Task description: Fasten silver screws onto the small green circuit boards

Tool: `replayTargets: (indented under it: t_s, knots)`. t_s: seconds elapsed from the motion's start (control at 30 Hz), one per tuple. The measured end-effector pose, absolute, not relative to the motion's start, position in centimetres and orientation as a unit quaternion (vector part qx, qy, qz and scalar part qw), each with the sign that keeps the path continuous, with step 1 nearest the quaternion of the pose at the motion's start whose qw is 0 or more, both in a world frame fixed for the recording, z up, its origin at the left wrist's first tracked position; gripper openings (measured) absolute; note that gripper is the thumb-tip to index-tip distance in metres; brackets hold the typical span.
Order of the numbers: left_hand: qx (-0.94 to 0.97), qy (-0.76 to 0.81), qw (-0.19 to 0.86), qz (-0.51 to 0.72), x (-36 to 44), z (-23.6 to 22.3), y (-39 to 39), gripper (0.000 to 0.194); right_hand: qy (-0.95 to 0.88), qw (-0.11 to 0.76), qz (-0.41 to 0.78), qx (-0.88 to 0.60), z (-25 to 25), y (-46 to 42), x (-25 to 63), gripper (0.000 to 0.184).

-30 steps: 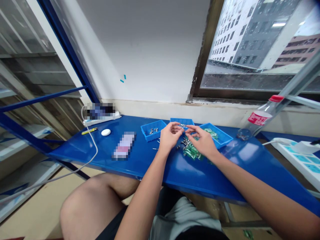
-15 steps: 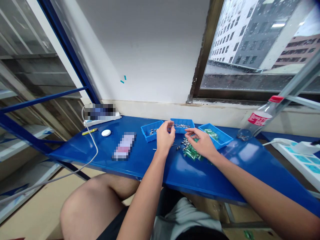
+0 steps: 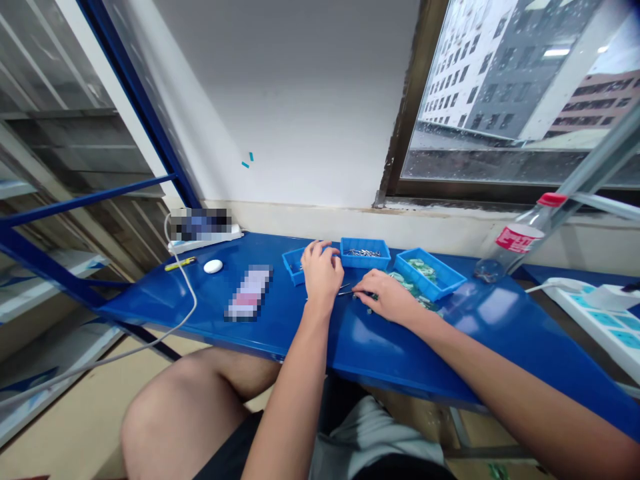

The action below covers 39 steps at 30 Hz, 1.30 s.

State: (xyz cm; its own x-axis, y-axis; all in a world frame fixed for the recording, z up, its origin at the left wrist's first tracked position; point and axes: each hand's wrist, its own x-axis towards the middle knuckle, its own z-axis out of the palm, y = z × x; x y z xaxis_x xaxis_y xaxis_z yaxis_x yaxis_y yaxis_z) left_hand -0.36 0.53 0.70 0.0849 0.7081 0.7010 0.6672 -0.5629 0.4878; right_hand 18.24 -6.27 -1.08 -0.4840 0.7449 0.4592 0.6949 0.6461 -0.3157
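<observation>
My left hand (image 3: 323,270) is over the right side of the left blue tray (image 3: 294,272), palm down with its fingers curled. Its fingertips point away from me, so what they hold, if anything, is hidden. My right hand (image 3: 387,295) is low over the table, thumb and fingers pinched at the end of a thin metal pin (image 3: 345,291). Under and behind that hand lies a pile of small green-wrapped pieces (image 3: 425,302), partly covered. The middle blue tray (image 3: 365,262) contains several small shiny metal parts.
A right blue tray (image 3: 453,283) contains green pieces. On the blue table (image 3: 280,327) lie a blurred-out phone-like object (image 3: 249,293), a round white item (image 3: 213,267) and a yellow cutter (image 3: 180,264). A red-capped bottle (image 3: 517,237) and a power strip (image 3: 600,317) are at the right.
My hands have parted from near the middle tray. The left has moved left over the left tray; the right has come down to the table and closed on a thin metal pin.
</observation>
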Motion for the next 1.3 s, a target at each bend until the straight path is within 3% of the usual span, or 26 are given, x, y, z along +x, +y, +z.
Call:
replayTargets:
  t_s: [0.53, 0.83, 1.13, 1.3]
  knots:
    - [0.818, 0.353, 0.119, 0.438, 1.8, 0.2, -0.9, 0.024, -0.859, 0.283, 0.042, -0.424, -1.3, -6.4, 19.4, 0.014]
    - [0.78, 0.358, 0.217, 0.466, 2.1, -0.1, -0.9, 0.031, -0.762, 0.399, 0.087, -0.502, -0.9, -6.6, 19.5, 0.018]
    - [0.81, 0.368, 0.196, 0.412, 2.1, -0.2, -0.9, 0.027, -0.689, 0.475, 0.161, -0.523, -1.0, -6.4, 19.4, 0.017]
    - [0.835, 0.333, 0.201, 0.39, 2.2, -0.6, -0.9, 0.037, -0.643, 0.514, 0.222, -0.524, -1.4, -6.1, 19.5, 0.021]
